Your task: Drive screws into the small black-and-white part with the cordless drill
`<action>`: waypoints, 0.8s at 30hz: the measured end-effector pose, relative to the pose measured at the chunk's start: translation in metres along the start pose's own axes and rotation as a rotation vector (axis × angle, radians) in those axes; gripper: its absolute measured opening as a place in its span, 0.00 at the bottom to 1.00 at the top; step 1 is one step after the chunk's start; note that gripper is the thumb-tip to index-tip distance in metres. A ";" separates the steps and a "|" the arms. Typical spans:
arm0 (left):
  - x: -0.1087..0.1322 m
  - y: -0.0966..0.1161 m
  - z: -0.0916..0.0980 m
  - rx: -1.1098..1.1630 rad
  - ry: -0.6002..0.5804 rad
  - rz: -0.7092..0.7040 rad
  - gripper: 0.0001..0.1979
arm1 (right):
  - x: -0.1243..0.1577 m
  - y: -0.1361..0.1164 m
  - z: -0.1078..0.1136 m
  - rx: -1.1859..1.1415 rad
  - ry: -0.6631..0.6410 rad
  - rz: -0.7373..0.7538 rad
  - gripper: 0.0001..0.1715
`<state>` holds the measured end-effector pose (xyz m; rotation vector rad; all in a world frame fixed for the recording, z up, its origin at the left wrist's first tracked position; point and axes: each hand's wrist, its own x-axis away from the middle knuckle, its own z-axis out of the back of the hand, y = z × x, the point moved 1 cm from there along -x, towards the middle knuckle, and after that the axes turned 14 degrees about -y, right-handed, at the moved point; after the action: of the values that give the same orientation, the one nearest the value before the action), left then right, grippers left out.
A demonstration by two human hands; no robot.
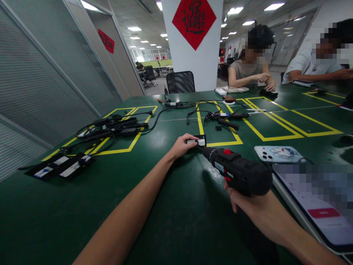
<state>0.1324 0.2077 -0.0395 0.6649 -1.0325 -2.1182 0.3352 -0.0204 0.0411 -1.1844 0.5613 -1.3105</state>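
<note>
My left hand (182, 145) is closed on a small black module with a white label (198, 141), pressing it onto the green table (176, 206). My right hand (248, 201) grips a black electric screwdriver with a red switch (236, 170). The screwdriver's tip points at the module's near right edge and appears to touch it.
Black cables and adapters (116, 127) lie at the left inside yellow tape lines. Flat black modules (63, 166) sit near the left edge. A phone (277, 153) and a tablet (322, 206) lie to my right. Two people sit at the far side. Screwdrivers and cords (226, 117) lie mid-table.
</note>
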 end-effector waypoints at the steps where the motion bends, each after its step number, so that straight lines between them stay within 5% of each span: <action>1: 0.000 0.000 0.000 -0.002 0.000 0.000 0.14 | 0.000 0.001 0.000 0.000 -0.007 -0.002 0.10; 24: 0.001 0.001 0.001 -0.006 -0.007 -0.012 0.14 | -0.002 0.007 -0.001 0.002 -0.034 -0.014 0.13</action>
<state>0.1317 0.2069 -0.0385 0.6626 -1.0284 -2.1346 0.3369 -0.0205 0.0334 -1.2082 0.5277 -1.3002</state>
